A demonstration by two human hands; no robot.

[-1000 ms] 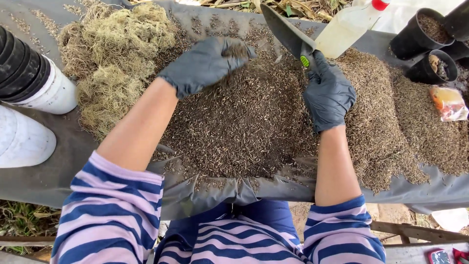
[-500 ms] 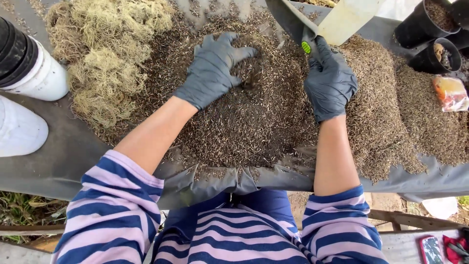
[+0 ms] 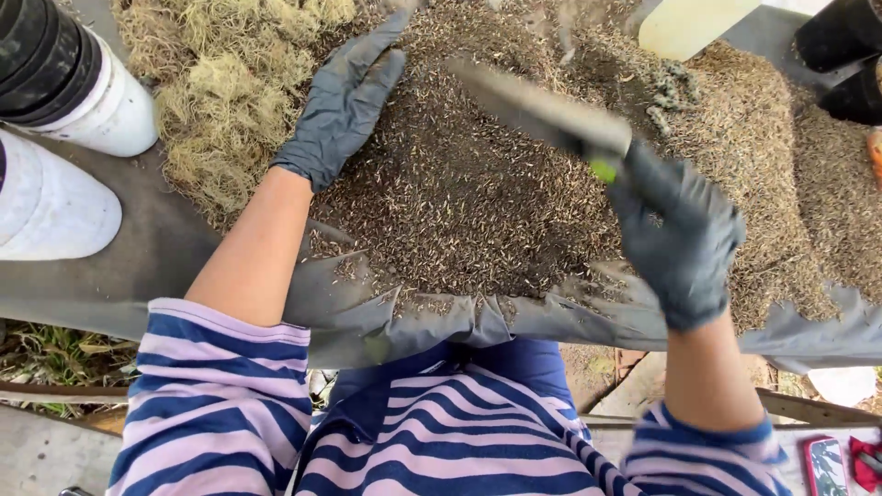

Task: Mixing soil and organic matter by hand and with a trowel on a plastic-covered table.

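Dark brown heap of husk-and-soil mix (image 3: pixel 478 202) covers the grey sheet (image 3: pixel 138 266) at centre. Right gloved hand (image 3: pixel 684 234), closed around the grey trowel (image 3: pixel 542 115), has swung its blade toward 10 o'clock over the heap. Left gloved hand (image 3: pixel 344 101), fingers extended and empty, has shifted to 11 o'clock beside pale dry moss (image 3: pixel 216 110); mixing continues.

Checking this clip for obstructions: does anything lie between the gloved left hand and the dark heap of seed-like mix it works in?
Nothing visible does. The grey-gloved left hand lies flat on the dark brown heap of seed-like mix, fingers spread. The dark trowel blade, held in the gloved right hand, hangs over the heap's right side, apart from the left hand.
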